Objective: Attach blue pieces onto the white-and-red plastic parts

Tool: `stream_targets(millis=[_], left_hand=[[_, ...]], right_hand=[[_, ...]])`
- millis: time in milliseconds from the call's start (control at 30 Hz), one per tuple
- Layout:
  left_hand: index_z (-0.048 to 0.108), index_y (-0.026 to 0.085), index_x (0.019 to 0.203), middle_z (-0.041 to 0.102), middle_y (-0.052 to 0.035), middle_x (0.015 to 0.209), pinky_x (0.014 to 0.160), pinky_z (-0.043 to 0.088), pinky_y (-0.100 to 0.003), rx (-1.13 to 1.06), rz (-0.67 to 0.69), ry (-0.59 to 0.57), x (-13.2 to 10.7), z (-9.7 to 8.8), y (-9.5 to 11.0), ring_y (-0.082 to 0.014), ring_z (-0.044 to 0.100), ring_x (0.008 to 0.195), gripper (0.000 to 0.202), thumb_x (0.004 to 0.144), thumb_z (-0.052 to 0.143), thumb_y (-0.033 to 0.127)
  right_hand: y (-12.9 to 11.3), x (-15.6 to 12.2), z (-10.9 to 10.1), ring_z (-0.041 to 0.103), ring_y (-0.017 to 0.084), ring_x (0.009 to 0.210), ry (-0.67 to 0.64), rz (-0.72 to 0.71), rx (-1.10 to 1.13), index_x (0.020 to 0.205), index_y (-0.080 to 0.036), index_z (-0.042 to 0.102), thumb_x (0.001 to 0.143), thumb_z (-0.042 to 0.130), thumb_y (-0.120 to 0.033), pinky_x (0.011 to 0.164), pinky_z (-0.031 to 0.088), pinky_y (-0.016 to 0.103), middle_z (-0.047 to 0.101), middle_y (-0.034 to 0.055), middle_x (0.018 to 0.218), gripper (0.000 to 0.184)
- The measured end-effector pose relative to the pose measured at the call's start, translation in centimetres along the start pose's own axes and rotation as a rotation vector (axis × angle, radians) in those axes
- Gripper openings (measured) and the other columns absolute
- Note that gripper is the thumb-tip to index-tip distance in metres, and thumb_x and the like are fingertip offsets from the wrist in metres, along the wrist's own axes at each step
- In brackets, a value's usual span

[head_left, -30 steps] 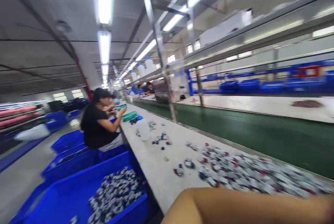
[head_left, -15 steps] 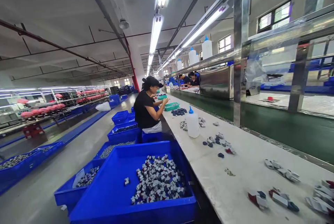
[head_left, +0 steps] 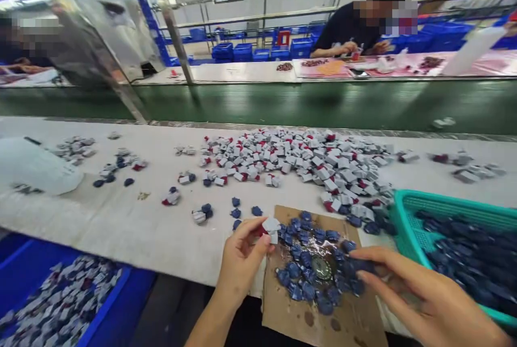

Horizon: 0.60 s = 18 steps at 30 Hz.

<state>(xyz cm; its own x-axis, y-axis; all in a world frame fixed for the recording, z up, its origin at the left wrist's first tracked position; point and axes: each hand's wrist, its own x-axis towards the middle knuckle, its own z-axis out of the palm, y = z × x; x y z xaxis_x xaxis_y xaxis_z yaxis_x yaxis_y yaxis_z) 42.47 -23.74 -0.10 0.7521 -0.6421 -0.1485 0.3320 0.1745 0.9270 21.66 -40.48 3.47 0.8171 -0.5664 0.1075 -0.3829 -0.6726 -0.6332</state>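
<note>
My left hand (head_left: 244,255) pinches a small light-grey and red plastic block (head_left: 272,228) between thumb and fingertips, at the left edge of a piece of cardboard (head_left: 283,312). On the cardboard, several small dark-blue pieces (head_left: 307,290) lie around a wet, shiny patch with a round greenish thing (head_left: 321,268) at its middle. To the right, my right hand (head_left: 407,287) closes its thumb and index finger on a dark-blue piece (head_left: 363,266), somewhat blurred. Behind the cardboard spreads a big heap of grey and red blocks (head_left: 294,155).
A green basket (head_left: 407,228) of dark-blue pieces stands at the right. At lower left is a blue bin (head_left: 107,309) of blocks. A white bottle (head_left: 36,166) appears tilted at the left. Across the green conveyor belt (head_left: 250,104), a person in dark clothes (head_left: 341,29) works with both hands.
The view has swung from along the bench, with a seated co-worker, to the spot in front of me. Both my hands, the cardboard and the green basket have come into view.
</note>
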Motion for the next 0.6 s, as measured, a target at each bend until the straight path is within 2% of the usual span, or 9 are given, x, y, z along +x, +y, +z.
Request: stream_targets(millis=[67, 133, 233, 300, 367, 400, 467, 533, 600], left_hand=[[0.078, 0.028, 0.101, 0.064, -0.0036, 0.097, 0.066, 0.061, -0.021, 0.048, 0.037, -0.039, -0.2, 0.0, -0.2, -0.0149, 0.063, 0.084, 0.025, 0.078, 0.079, 0.037], [0.078, 0.028, 0.103, 0.064, -0.0043, 0.099, 0.066, 0.061, -0.021, 0.081, 0.046, -0.072, -0.3, -0.1, -0.2, -0.0158, 0.064, 0.085, 0.024, 0.08, 0.077, 0.035], [0.077, 0.024, 0.104, 0.064, -0.006, 0.102, 0.065, 0.061, -0.023, 0.106, 0.037, -0.092, -0.3, -0.2, -0.1, -0.0176, 0.064, 0.086, 0.026, 0.081, 0.075, 0.036], [0.077, 0.023, 0.104, 0.064, -0.0065, 0.101, 0.066, 0.062, -0.024, 0.11, 0.029, -0.086, -0.3, -0.1, 0.1, -0.0185, 0.064, 0.087, 0.027, 0.081, 0.075, 0.036], [0.076, 0.022, 0.104, 0.063, -0.0062, 0.1, 0.066, 0.062, -0.025, 0.106, 0.027, -0.071, -0.3, 0.0, 0.2, -0.0183, 0.064, 0.087, 0.027, 0.081, 0.074, 0.036], [0.076, 0.023, 0.105, 0.063, -0.006, 0.1, 0.066, 0.062, -0.024, 0.102, 0.03, -0.075, -0.3, 0.1, 0.3, -0.0178, 0.063, 0.086, 0.026, 0.082, 0.074, 0.035], [0.076, 0.024, 0.106, 0.063, -0.0056, 0.099, 0.066, 0.062, -0.022, 0.095, 0.037, -0.087, -0.3, 0.1, 0.4, -0.0165, 0.063, 0.085, 0.025, 0.083, 0.073, 0.034], [0.076, 0.025, 0.106, 0.063, -0.0053, 0.099, 0.065, 0.062, -0.022, 0.091, 0.04, -0.106, -0.3, 0.0, 0.4, -0.0157, 0.063, 0.084, 0.024, 0.083, 0.073, 0.033], [0.076, 0.026, 0.106, 0.062, -0.0054, 0.1, 0.066, 0.062, -0.022, 0.094, 0.036, -0.114, -0.2, -0.1, 0.4, -0.0157, 0.062, 0.084, 0.024, 0.083, 0.073, 0.033]], right_hand=[[-0.7, 0.6, 0.4, 0.067, 0.015, 0.063, -0.136, 0.017, 0.086, 0.099, -0.028, 0.067, 0.094, 0.052, -0.041, 0.051, 0.056, 0.019, 0.07, 0.0007, 0.087, 0.021], [-1.3, 1.3, 0.9, 0.068, 0.016, 0.071, -0.176, 0.012, 0.129, 0.104, -0.026, 0.068, 0.094, 0.055, -0.039, 0.055, 0.057, 0.019, 0.071, 0.0037, 0.098, 0.021], [-1.7, 1.8, 1.6, 0.068, 0.018, 0.091, -0.109, -0.051, 0.143, 0.101, -0.024, 0.069, 0.094, 0.057, -0.035, 0.062, 0.057, 0.019, 0.065, 0.0075, 0.114, 0.018], [-1.9, 1.8, 2.0, 0.067, 0.014, 0.079, -0.049, -0.069, 0.128, 0.097, -0.023, 0.068, 0.094, 0.056, -0.033, 0.057, 0.055, 0.016, 0.065, 0.0064, 0.105, 0.016], [-2.2, 1.7, 2.3, 0.061, 0.009, 0.061, -0.011, -0.074, 0.111, 0.107, -0.024, 0.065, 0.095, 0.055, -0.03, 0.05, 0.052, 0.014, 0.065, 0.0027, 0.094, 0.016], [-2.3, 1.7, 2.4, 0.06, 0.008, 0.059, 0.003, -0.097, 0.1, 0.114, -0.025, 0.062, 0.096, 0.054, -0.028, 0.049, 0.051, 0.013, 0.065, 0.0015, 0.093, 0.02], [-2.6, 1.7, 2.6, 0.066, 0.01, 0.073, 0.034, -0.195, 0.067, 0.119, -0.029, 0.06, 0.097, 0.051, -0.024, 0.057, 0.054, 0.012, 0.067, 0.0004, 0.098, 0.024], [-2.6, 1.5, 2.6, 0.068, 0.01, 0.084, 0.076, -0.278, 0.025, 0.112, -0.029, 0.062, 0.098, 0.049, -0.022, 0.067, 0.056, 0.012, 0.068, -0.0016, 0.1, 0.021], [-2.3, 1.2, 2.6, 0.068, 0.009, 0.079, 0.101, -0.294, -0.031, 0.105, -0.028, 0.061, 0.099, 0.05, -0.025, 0.068, 0.056, 0.011, 0.069, -0.0037, 0.095, 0.013]])
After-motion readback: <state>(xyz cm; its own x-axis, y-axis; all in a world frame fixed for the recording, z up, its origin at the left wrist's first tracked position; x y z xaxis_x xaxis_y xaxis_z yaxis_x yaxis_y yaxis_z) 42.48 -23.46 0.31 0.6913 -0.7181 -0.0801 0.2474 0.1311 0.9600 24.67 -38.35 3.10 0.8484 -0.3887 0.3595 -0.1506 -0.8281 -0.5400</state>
